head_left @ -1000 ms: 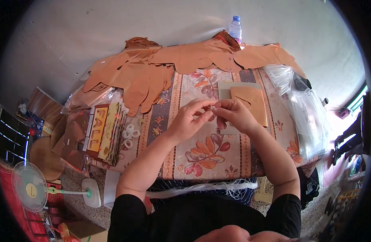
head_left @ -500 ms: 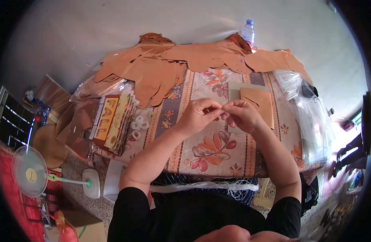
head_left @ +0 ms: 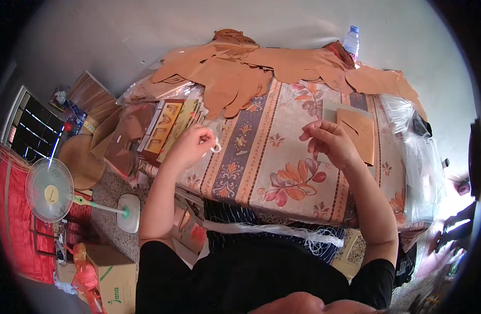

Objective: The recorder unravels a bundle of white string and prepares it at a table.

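Observation:
My left hand [head_left: 191,146] is closed at the left of the table, beside a stack of printed cards [head_left: 170,128]. A small loop of white string [head_left: 216,147] shows at its fingertips. The hand partly covers the spot where the small white rings lay. My right hand [head_left: 330,142] is raised over the table's right half, fingers loosely bent and apart, nothing visible in them. Next to it lies a tan slitted card piece [head_left: 358,133] on a grey sheet [head_left: 329,112].
Brown leaf-shaped cutouts [head_left: 225,78] spread along the table's back, against the wall. Clear plastic bags [head_left: 421,172] lie at the right edge, and a water bottle [head_left: 351,42] stands behind. A fan [head_left: 49,191] and a cardboard box [head_left: 115,277] are at left. White strings [head_left: 282,230] cross my lap.
My hands have parted from their shared pinch at the middle. The left has gone left to the white rings; the right has opened somewhat. The whole view has shifted and tilted.

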### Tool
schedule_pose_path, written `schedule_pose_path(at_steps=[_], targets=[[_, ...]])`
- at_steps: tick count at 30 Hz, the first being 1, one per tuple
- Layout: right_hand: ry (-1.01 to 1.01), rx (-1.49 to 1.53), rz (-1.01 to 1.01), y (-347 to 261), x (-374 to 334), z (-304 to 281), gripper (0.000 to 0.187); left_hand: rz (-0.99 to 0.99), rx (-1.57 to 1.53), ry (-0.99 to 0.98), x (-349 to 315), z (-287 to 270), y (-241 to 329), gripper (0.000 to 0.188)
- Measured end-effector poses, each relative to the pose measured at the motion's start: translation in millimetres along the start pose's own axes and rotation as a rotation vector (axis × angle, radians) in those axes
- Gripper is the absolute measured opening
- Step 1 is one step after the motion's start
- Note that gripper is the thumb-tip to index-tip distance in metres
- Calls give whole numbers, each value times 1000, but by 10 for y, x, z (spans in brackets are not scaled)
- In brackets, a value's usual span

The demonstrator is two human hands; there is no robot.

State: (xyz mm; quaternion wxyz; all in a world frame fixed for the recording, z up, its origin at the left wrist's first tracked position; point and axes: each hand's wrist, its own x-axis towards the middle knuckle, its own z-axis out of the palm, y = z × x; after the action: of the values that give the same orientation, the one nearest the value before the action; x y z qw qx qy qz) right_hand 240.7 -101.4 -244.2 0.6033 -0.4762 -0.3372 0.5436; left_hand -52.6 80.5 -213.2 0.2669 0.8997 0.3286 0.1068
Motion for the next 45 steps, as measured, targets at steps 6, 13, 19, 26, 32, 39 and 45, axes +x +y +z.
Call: schedule_pose_path(at_steps=[6,13,19,26,32,39,45], targets=[[0,-45,4,35,-19,25,17,-21,58,275,-273,81,-123,12],[5,-66,32,102,-2,-21,18,32,-477,-199,-812,349,247,11],[-43,-119,36,115,35,21,20,20,-195,-620,-1064,1144,54,18],[-63,-157,23,125,11,17,21,-35,-49,-492,-1077,2113,-549,14],[-81,-148,9,160,34,-30,20,-25,73,-586,-977,2233,-566,17],[-82,-191,22,121,41,15,19,61,161,-545,-994,2309,-609,10],[-161,-294,-15,79,-33,107,18,20,1,-417,-1054,1870,-217,15]])
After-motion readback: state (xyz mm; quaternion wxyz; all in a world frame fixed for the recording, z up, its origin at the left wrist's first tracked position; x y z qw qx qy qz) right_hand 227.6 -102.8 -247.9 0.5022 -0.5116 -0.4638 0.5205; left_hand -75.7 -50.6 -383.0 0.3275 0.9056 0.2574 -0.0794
